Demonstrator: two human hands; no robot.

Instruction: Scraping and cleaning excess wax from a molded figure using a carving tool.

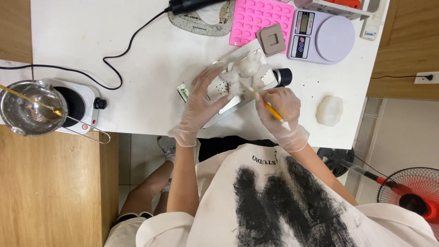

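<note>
Both my hands wear thin clear gloves. My left hand (203, 103) rests flat on a white board (228, 93) and steadies a small white figurine (247, 66) with its fingertips. My right hand (281, 110) grips a thin yellow-handled tool (270, 108) like a pen, its tip touching the base of the figurine. The figurine is rounded, with two small ears, and stands upright on the board.
A pink silicone mould (256, 18), a square grey mould (272, 40) and a lilac kitchen scale (322, 36) lie at the table's far side. A white lump (329, 110) sits right. A metal pot (29, 107) rests on a small hotplate (80, 105) at left. A red fan (411, 196) stands on the floor.
</note>
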